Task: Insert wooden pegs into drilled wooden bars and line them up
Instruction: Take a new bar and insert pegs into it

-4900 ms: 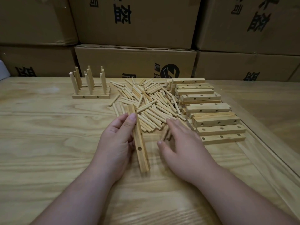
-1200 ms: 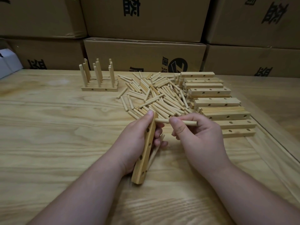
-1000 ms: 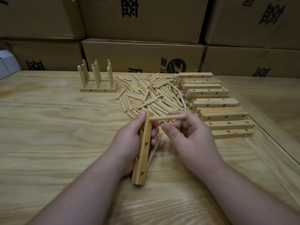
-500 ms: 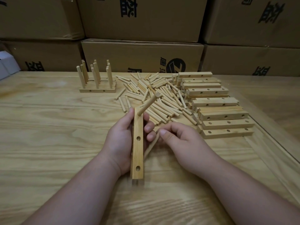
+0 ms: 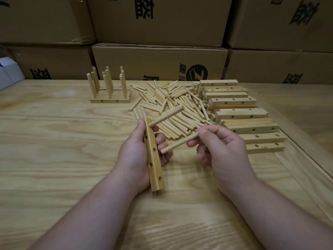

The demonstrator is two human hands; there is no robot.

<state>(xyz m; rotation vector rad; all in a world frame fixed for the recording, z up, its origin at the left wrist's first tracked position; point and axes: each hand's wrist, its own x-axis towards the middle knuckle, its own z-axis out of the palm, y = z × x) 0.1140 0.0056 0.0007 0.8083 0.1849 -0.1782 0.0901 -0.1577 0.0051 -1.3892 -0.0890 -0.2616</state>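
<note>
My left hand grips a drilled wooden bar that runs lengthwise away from me, its near end close to the table. One peg sticks out of the bar's far hole and points up to the right. My right hand pinches a second peg between thumb and fingers; its free end lies just right of the bar's middle holes, apart from them. A heap of loose pegs lies behind my hands.
Several empty drilled bars are stacked at the right. Finished bars with upright pegs stand at the back left. Cardboard boxes wall off the far side of the wooden table. A raised strip runs along the table's right side.
A peg went into the bar's far hole. My right hand then picked up a second peg and brought it beside the bar's middle holes. The bar tilted slightly.
</note>
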